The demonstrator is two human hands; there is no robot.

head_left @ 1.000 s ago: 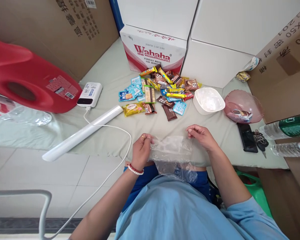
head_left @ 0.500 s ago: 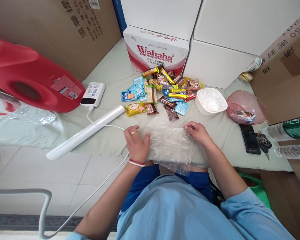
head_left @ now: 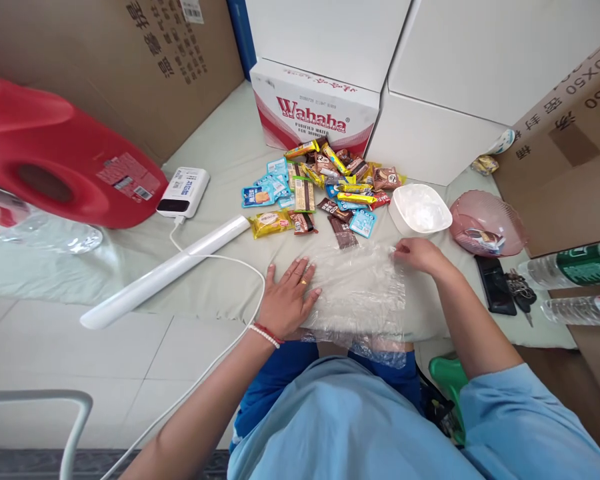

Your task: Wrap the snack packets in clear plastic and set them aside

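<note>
A clear plastic bag [head_left: 357, 293] lies spread on the cloth-covered table, its near end hanging over the edge above my lap. My left hand [head_left: 287, 300] rests flat at the bag's left side with the fingers stretched out. At the bag's upper right corner, my right hand [head_left: 420, 255] pinches the plastic between thumb and fingers. Just beyond the bag is a heap of wrapped snacks [head_left: 347, 187] in yellow, brown and blue packets. A white plastic bowl [head_left: 420, 208] stands near my right hand, beside a pink translucent bowl [head_left: 487, 223] with some wrappers in it.
A white light tube [head_left: 165, 273], a power bank [head_left: 183, 192] with a white cable and a big red jug [head_left: 65, 153] are on the left. A phone [head_left: 495, 285], keys [head_left: 523, 290] and plastic bottles [head_left: 580, 263] lie right. Behind stands a Wahaha carton [head_left: 315, 110].
My left hand has gone from raised and curled to flat on the table. My right hand has moved right with the bag's corner, and the bag is spread wider.
</note>
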